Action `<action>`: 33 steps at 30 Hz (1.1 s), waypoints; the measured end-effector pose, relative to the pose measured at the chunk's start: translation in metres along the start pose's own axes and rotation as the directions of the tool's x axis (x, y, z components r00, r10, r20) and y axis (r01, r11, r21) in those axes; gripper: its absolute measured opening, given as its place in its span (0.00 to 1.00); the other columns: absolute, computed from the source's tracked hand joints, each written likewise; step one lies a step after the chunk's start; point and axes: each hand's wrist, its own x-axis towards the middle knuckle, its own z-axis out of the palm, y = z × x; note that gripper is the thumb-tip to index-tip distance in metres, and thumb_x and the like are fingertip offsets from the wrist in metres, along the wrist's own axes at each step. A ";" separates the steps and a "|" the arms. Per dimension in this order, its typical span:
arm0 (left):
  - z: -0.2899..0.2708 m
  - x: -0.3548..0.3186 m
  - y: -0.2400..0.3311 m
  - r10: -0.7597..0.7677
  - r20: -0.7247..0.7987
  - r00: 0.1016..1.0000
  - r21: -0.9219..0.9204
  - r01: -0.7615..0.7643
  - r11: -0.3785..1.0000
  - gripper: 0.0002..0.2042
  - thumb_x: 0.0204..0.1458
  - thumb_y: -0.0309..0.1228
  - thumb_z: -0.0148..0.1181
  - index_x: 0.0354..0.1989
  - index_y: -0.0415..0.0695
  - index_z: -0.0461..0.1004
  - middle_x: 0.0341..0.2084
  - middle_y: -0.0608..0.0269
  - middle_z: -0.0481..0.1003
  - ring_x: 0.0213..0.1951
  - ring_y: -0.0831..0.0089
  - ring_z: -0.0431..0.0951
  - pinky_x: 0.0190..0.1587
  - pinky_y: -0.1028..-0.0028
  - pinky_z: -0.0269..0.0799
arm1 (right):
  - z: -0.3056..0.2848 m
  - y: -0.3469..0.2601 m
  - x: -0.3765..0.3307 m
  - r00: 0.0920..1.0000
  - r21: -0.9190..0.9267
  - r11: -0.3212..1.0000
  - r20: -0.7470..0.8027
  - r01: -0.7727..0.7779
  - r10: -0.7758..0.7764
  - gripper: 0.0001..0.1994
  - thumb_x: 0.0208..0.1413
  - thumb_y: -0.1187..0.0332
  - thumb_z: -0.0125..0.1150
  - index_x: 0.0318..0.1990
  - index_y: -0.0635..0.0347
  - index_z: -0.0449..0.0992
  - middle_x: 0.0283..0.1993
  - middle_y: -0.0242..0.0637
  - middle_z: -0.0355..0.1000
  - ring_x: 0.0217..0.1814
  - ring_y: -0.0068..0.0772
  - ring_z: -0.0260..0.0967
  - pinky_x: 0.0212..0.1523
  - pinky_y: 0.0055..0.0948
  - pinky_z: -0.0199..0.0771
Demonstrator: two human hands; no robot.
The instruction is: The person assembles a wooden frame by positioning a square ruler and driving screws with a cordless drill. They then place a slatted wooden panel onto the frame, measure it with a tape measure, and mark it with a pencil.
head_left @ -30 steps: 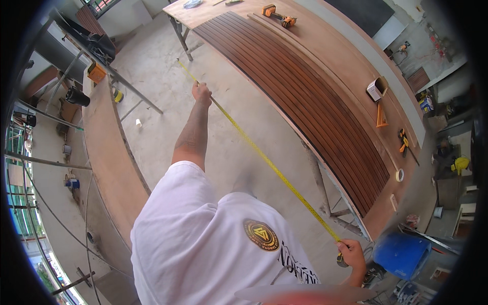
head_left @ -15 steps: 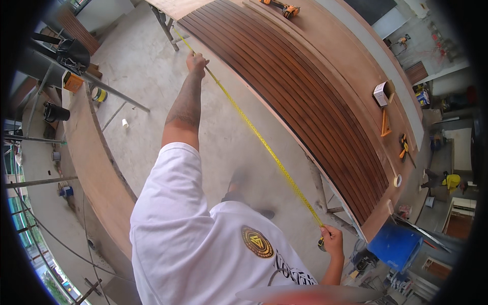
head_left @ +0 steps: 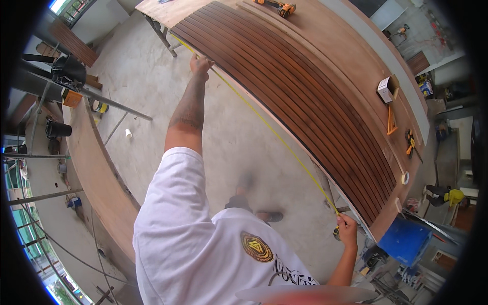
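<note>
Both closed on the tape measure [head_left: 336, 233]: your left hand [head_left: 202, 64], right hand [head_left: 347, 229]; slatted panel [head_left: 287, 99] lies lengthwise rightward, left hand nearer.

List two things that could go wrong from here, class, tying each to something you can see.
1. The yellow tape is stretched between the left hand and the right hand; if either grip slipped, it could spring back.
2. The tape runs alongside the slatted wooden panel, its far end by a corner. Whether that end is hooked cannot be told, so it might slide off or slant.
</note>
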 end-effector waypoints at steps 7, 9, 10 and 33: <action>-0.018 0.026 -0.040 -0.123 0.027 0.992 -0.084 0.125 0.989 0.30 0.63 0.24 0.55 0.74 0.53 0.59 0.41 0.58 0.76 0.33 0.64 0.80 0.35 0.63 0.83 | -0.007 -0.002 0.015 0.992 -0.014 0.992 0.012 -0.122 0.122 0.11 0.59 0.70 0.70 0.44 0.71 0.83 0.35 0.39 0.81 0.36 0.26 0.76 0.38 0.28 0.75; -0.026 0.039 -0.060 -0.170 0.072 0.983 0.044 0.167 0.985 0.28 0.63 0.26 0.55 0.72 0.53 0.60 0.46 0.59 0.76 0.40 0.62 0.80 0.43 0.59 0.81 | -0.008 0.007 0.011 0.986 0.128 0.978 0.033 -0.164 0.161 0.14 0.58 0.67 0.73 0.45 0.70 0.83 0.36 0.40 0.82 0.37 0.25 0.76 0.40 0.27 0.75; -0.036 0.040 -0.068 -0.145 0.172 0.974 0.119 0.126 0.985 0.28 0.62 0.25 0.55 0.72 0.51 0.59 0.49 0.58 0.76 0.44 0.60 0.79 0.46 0.58 0.80 | -0.011 0.016 0.006 0.992 0.082 0.989 0.023 -0.123 0.122 0.15 0.57 0.65 0.74 0.46 0.69 0.84 0.37 0.41 0.82 0.37 0.25 0.77 0.41 0.28 0.76; 0.039 -0.118 -0.072 -0.260 0.082 0.962 0.590 0.164 0.791 0.26 0.72 0.42 0.44 0.75 0.48 0.54 0.71 0.44 0.63 0.52 0.51 0.82 0.44 0.61 0.82 | -0.117 0.271 -0.081 0.940 -0.191 0.966 -0.324 -0.175 0.106 0.17 0.62 0.52 0.66 0.40 0.58 0.85 0.38 0.43 0.81 0.43 0.46 0.79 0.47 0.44 0.76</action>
